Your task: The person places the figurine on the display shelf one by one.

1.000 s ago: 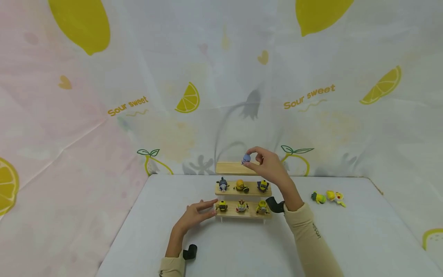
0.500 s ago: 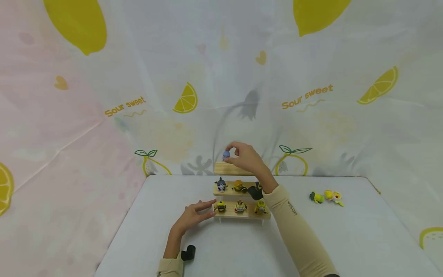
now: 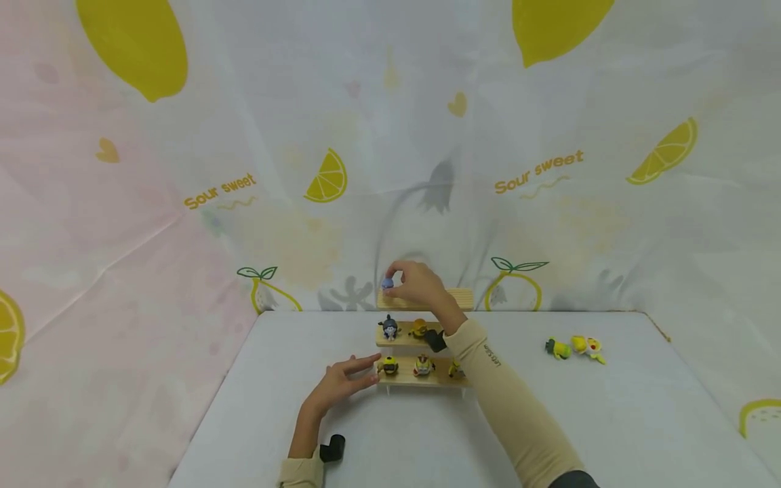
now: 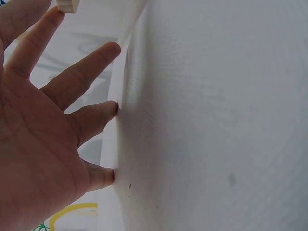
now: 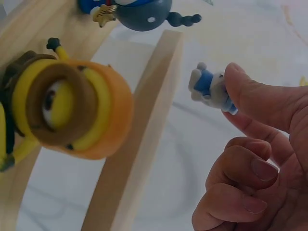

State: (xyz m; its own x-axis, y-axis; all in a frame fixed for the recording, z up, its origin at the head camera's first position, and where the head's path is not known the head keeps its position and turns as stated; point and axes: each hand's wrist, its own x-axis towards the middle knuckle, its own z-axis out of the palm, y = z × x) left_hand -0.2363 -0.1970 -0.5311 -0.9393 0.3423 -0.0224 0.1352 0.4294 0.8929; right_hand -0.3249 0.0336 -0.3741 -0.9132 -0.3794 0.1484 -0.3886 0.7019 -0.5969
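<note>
My right hand [image 3: 419, 285] pinches a small blue-and-white figurine [image 5: 211, 87] between thumb and forefinger, its other fingers curled in. In the head view it holds this figurine at the left end of the top step of a three-step wooden display rack [image 3: 460, 299]. My left hand [image 3: 340, 386] has its fingers extended, thumb and forefinger tips at the left end of the lowest step. The left wrist view shows that palm [image 4: 33, 139] with fingers spread, one tip at a wooden corner [image 4: 68, 6]. On the middle step are a dark-haired figurine [image 3: 390, 328] and a yellow, orange-capped one [image 5: 96, 110].
The lowest step bears several yellow figurines, among them one with a dark band [image 3: 389, 366] and one in the middle [image 3: 423, 366]. Off to the right, a green-yellow figurine [image 3: 558, 348] and a yellow-white one [image 3: 588, 347] lie on the white table [image 3: 610, 420]. A lemon-print cloth [image 3: 390, 224] hangs behind.
My right hand has carried the blue-and-white figurine leftward along the top step, then lowered it at the left end. My left hand has stayed at the rack.
</note>
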